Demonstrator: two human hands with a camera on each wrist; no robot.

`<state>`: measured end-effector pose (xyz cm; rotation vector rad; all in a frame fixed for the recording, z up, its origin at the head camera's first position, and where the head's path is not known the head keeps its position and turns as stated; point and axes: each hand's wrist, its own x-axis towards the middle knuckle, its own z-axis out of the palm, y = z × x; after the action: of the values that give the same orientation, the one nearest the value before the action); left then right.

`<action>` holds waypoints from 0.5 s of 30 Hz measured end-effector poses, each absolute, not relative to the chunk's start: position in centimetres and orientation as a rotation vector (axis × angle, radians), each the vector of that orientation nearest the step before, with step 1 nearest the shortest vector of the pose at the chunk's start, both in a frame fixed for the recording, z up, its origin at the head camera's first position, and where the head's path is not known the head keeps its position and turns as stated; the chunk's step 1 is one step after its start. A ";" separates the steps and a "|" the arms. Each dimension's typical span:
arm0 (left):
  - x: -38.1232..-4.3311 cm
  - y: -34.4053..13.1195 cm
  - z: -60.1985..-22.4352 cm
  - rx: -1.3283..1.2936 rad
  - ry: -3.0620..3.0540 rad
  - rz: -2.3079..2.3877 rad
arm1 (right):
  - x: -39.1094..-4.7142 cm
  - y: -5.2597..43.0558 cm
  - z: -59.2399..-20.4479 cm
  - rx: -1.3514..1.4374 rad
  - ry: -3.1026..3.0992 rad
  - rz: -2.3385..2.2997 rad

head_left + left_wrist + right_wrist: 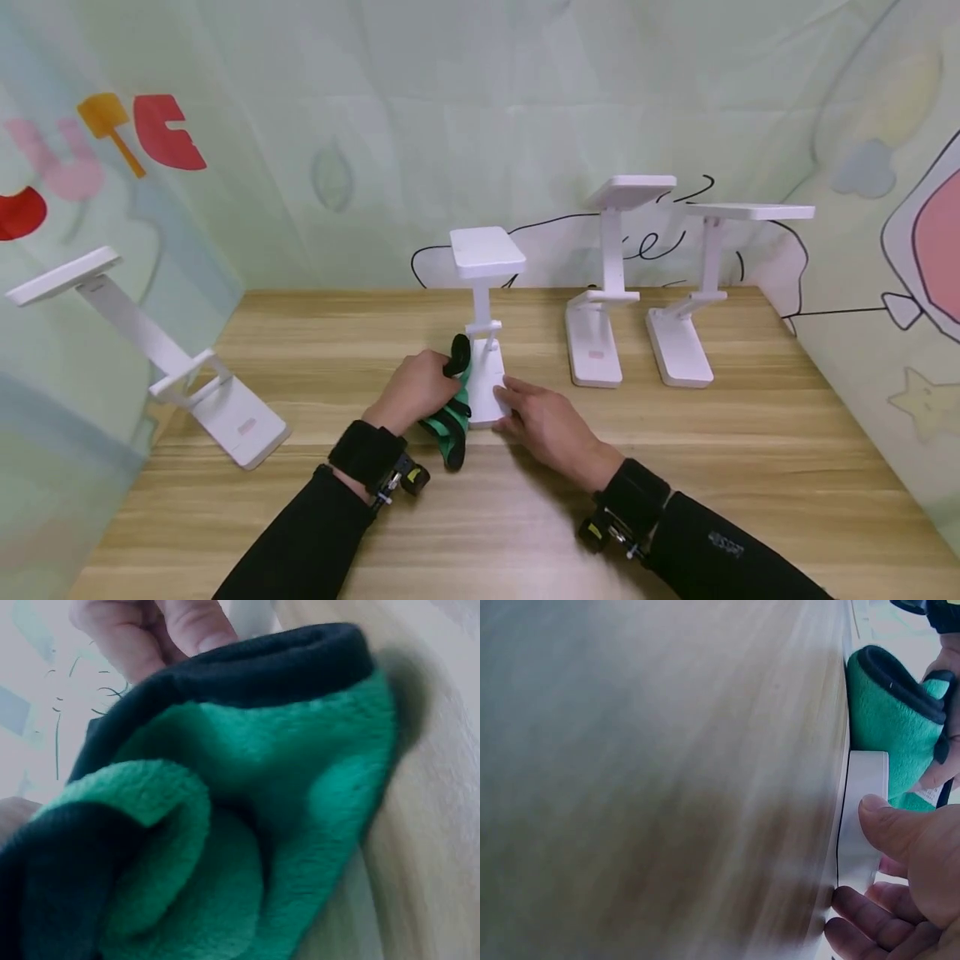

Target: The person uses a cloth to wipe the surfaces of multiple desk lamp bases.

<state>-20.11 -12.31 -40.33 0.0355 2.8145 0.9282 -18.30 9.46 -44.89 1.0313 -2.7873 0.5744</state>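
A white folding desk lamp [489, 250] stands upright mid-table, its flat head above a slim base. My left hand [416, 387] grips a bunched green cloth with black edging [448, 425] against the left side of that base. In the left wrist view the cloth [300, 765] covers much of the lamp, and fingers [199, 626] show at its top edge. My right hand [551, 425] holds the base's right front corner. The right wrist view has the thumb [889, 825] on the front face of the base [861, 840], with the other fingers curled by its side.
Two similar white lamps [594, 342] [681, 346] stand at the back right. Another lamp [240, 421] stands at the left, its arm leaning outward. The wooden table [525, 533] meets a printed fabric backdrop [360, 167] behind and at both sides.
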 end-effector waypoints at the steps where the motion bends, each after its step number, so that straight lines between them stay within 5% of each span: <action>1: -20.2 -12.4 -40.2 0.024 2.818 0.924 | -18.4 9.4 -44.8 1.037 -2.784 0.573; 15: -20.4 -12.4 -40.7 0.035 2.827 0.977 | -18.4 9.3 -44.8 1.040 -2.777 0.591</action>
<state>-20.36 -12.44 -40.70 0.0354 2.8268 0.9766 -18.35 9.35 -44.80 1.0402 -2.7772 0.5910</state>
